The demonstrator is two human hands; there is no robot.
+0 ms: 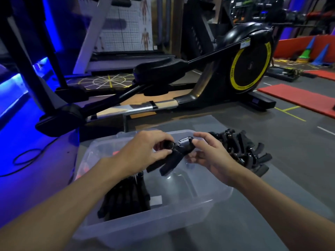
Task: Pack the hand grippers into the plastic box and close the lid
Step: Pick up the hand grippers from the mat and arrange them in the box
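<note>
A clear plastic box (pixel 184 212) stands open on the grey floor in front of me. Above it I hold one black hand gripper (pixel 174 156) with a steel spring, its handles pointing down toward me. My left hand (pixel 145 151) grips its knob end. My right hand (pixel 208 153) touches its spring end with thumb and fingers. Several black hand grippers (pixel 125 196) lie packed in the box's near-left part. A pile of hand grippers (pixel 244 151) lies on the floor right of the box. What may be the clear lid (pixel 181 122) lies behind the box.
A black elliptical trainer (pixel 248 69) with a yellow ring stands just beyond the box. Red mats (pixel 297 98) lie at the right. A black cable (pixel 27 156) loops on the blue-lit floor at the left. A treadmill (pixel 116 57) stands at the back.
</note>
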